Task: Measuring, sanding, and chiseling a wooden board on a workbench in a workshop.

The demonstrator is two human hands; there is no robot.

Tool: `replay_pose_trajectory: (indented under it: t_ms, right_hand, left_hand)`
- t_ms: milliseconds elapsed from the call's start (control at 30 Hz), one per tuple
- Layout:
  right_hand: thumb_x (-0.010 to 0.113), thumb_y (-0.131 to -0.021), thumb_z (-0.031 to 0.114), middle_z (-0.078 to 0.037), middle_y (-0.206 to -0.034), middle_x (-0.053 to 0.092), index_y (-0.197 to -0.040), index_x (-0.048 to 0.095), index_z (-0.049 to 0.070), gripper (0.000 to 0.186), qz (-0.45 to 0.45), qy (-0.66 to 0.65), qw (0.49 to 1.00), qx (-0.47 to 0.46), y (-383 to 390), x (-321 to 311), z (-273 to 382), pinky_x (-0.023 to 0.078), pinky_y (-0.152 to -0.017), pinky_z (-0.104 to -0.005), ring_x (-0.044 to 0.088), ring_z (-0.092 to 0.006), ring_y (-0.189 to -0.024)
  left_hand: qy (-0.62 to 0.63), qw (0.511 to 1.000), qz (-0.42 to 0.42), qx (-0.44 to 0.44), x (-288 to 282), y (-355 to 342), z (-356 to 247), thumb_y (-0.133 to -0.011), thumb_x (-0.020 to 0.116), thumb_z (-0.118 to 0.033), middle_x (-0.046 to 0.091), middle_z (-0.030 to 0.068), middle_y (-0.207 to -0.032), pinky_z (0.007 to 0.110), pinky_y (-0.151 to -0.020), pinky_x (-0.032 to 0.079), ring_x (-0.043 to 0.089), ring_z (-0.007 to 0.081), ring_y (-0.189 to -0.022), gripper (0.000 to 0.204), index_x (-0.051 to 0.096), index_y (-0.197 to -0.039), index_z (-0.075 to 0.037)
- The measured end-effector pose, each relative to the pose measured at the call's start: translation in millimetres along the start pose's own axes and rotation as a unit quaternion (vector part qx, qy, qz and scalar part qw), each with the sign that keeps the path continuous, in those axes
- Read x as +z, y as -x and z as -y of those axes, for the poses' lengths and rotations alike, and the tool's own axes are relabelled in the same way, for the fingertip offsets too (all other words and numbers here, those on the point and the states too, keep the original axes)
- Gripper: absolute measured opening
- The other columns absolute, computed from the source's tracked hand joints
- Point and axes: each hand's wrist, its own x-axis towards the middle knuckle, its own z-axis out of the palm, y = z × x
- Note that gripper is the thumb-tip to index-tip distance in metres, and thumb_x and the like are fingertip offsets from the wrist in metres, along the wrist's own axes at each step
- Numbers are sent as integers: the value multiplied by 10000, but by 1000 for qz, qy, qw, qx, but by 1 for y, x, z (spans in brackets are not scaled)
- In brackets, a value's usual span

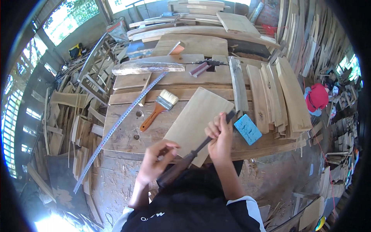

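My right hand (220, 137) grips the dark blade of a wood chisel (201, 145), fingers closed near its tip. The chisel slants down toward my body, its brown wooden handle (176, 170) close against my dark shirt. Beside the handle is my left hand (157, 157), fingers curled in toward the thumb; a small pale spot shows between them, too small to name. Under the chisel a smooth pale board (199, 116) lies flat on the workbench (119, 125). Left of the board rests a wide paintbrush (159, 109) with a wooden handle. A blue block (248, 130) sits to its right.
A long steel ruler (123, 114) slants across the bench and past its left edge. A hand plane (199, 69) and a rough beam (148, 68) lie farther back. Several planks (290, 96) line the right side. Scrap wood (81, 131) is piled at the left.
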Motion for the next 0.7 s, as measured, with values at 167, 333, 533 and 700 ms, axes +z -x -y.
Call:
replay_pose_trajectory:
  t_ms: [167, 333, 533, 700]
  right_hand:
    - [588, -1047, 203, 61, -727, 350, -1050, 568, 88, 117, -12, -135, 989, 61, -15, -8, 4, 258, -487, -214, 291, -39, -560]
    - [545, -1070, 250, 50, -748, 337, -1169, 505, 103, 182, -50, -73, 980, 178, 15, 21, -52, 316, -547, -242, 324, -64, -605]
    - [513, -1078, 242, -55, -961, 574, -1256, 485, 66, 251, 78, 58, 946, 310, 10, 11, -83, 511, -814, -322, 597, -170, -899]
    - [435, -1095, 380, -174, -1298, 625, -1395, 484, 5, 483, 228, 150, 860, 431, 26, 4, -76, 543, -988, -383, 662, -246, -1125]
  left_hand:
    - [-253, 960, 0, 119, -17, 1, 15, -706, 886, -79, 597, 142, -1231, 313, -849, 503, 614, 235, -1033, 823, 523, -1445, -62]
    - [-58, 908, -25, 414, 13, -4, 40, -640, 927, -499, 631, 214, -1255, 555, -1055, 412, 582, 384, -1206, 832, 635, -1273, -45]
    - [206, 900, -117, 365, 8, 4, 52, -819, 776, -559, 564, 33, -554, 439, -793, 503, 587, 201, -526, 571, 510, -612, -98]
    - [218, 876, -148, 404, -16, 9, 48, -885, 569, -758, 371, -39, -449, 306, -496, 326, 372, 118, -389, 719, 393, -576, -134]
